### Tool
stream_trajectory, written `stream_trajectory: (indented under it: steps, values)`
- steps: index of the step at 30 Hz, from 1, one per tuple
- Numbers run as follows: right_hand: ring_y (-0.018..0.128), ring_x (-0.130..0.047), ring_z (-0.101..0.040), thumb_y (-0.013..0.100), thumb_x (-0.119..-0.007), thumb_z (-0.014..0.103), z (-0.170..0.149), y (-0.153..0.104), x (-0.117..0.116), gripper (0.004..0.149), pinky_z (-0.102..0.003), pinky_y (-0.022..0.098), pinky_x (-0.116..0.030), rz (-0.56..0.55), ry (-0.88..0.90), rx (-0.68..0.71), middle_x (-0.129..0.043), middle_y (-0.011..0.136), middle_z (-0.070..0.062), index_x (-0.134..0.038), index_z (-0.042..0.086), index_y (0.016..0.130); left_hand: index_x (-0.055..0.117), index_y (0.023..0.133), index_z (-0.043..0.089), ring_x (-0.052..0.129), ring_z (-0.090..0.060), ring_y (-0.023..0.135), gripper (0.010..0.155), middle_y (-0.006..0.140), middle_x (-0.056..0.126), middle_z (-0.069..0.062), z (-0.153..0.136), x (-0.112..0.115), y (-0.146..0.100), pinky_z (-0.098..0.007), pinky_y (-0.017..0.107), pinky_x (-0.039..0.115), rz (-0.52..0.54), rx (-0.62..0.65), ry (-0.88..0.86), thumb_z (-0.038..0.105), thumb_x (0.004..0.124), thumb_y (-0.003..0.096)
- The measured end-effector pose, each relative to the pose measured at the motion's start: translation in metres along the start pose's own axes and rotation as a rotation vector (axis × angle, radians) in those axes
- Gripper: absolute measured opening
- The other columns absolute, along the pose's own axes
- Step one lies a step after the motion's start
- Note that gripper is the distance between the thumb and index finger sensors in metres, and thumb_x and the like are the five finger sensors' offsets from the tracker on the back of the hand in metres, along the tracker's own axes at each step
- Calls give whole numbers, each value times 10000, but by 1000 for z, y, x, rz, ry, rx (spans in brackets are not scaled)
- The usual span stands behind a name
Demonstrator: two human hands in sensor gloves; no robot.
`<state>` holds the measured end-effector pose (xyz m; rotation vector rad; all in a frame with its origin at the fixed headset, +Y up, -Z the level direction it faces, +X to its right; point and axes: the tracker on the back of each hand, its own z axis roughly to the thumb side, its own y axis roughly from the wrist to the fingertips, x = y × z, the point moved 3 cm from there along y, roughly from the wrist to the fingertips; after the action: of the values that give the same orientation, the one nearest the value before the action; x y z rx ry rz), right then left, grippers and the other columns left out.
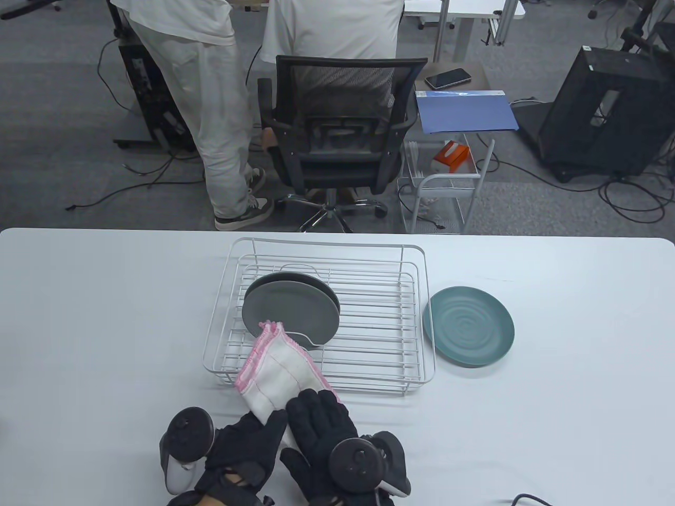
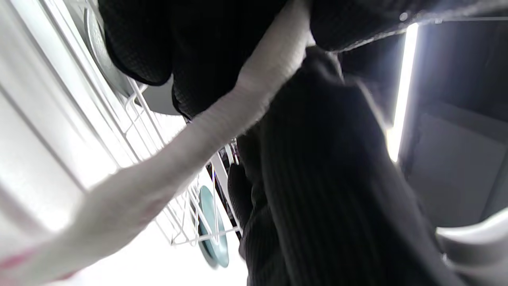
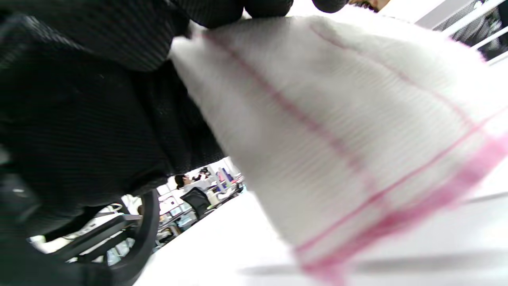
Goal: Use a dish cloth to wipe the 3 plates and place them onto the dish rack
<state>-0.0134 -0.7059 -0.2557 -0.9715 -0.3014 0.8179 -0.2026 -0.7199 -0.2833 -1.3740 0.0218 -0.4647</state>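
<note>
Table view: The dish cloth [image 1: 278, 369] is white with a pink stitched border and thin pink lines. It is folded into a long strip that runs from the hands up over the near left rim of the dish rack [image 1: 316, 311], its far end overlapping the lower edge of the grey plates [image 1: 290, 311]. The left hand [image 1: 248, 437] and right hand [image 1: 319, 427] meet at the cloth's near end. The right hand's fingers lie over the cloth; the left hand's fingers reach under and beside it. The white wire rack stands on the white table [image 1: 79, 342]. Two grey plates lean together in its left half, tilted rather than flat. A teal plate [image 1: 468, 326] with concentric ripples lies flat on the table, just beside the rack's right rim.

Left wrist view: The cloth [image 2: 190, 159] crosses the frame as a blurred white band with a trace of pink at the lower left. It passes between the dark gloved fingers [image 2: 190, 51] above and the dark glove of the other hand below, so the left hand is pinching it. Rack wires [image 2: 186, 222], a grey plate edge [image 2: 99, 51] and the teal plate [image 2: 212, 226] show behind.

Right wrist view: The cloth [image 3: 337, 131] fills the frame, a ribbed white weave with pink lines and a pink hem. The gloved fingers [image 3: 119, 35] curl onto its top edge, gripping it.
</note>
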Motion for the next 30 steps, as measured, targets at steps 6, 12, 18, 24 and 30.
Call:
stream_trajectory:
  steps: [6, 12, 18, 24, 30]
  values:
    - [887, -402, -507, 487, -729, 490, -22, -8, 20, 701, -661, 620, -418, -80, 210, -58, -481, 1007, -246, -515, 82, 1014, 577, 1041, 185, 1016, -309, 813, 527, 973, 867, -126, -2, -27, -2, -558, 664, 734, 117, 23, -8, 441, 663, 587]
    - [823, -568, -530, 491, -733, 462, -62, -23, 61, 670, -663, 584, -513, -330, 362, -258, -639, 921, -287, -581, 22, 972, 622, 1022, 193, 1049, -305, 762, 516, 932, 914, -119, -3, -50, -8, -559, 645, 747, 245, 44, 4, 444, 690, 576]
    - [760, -657, -523, 496, -738, 458, -106, -50, 108, 659, -657, 538, -581, -538, 300, -474, -715, 856, -287, -603, 3, 954, 641, 1014, 199, 1062, -302, 739, 510, 913, 934, -115, -5, -61, -10, -559, 634, 754, 306, 43, 53, 444, 702, 570]
    - [759, -626, -525, 509, -714, 458, -147, -91, 134, 673, -661, 526, -569, -611, 210, -812, -663, 866, -290, -544, -8, 964, 641, 1015, 198, 1065, -302, 728, 510, 906, 938, -115, -8, -65, -11, -558, 631, 757, 333, 30, 37, 442, 703, 571]
    - [788, -558, -527, 521, -678, 469, -182, -112, 135, 669, -662, 549, -524, -497, 114, -1118, -590, 901, -287, -505, -1, 965, 638, 1017, 204, 1070, -294, 716, 509, 900, 944, -104, -10, -66, -9, -550, 628, 762, 338, 16, 78, 446, 700, 574]
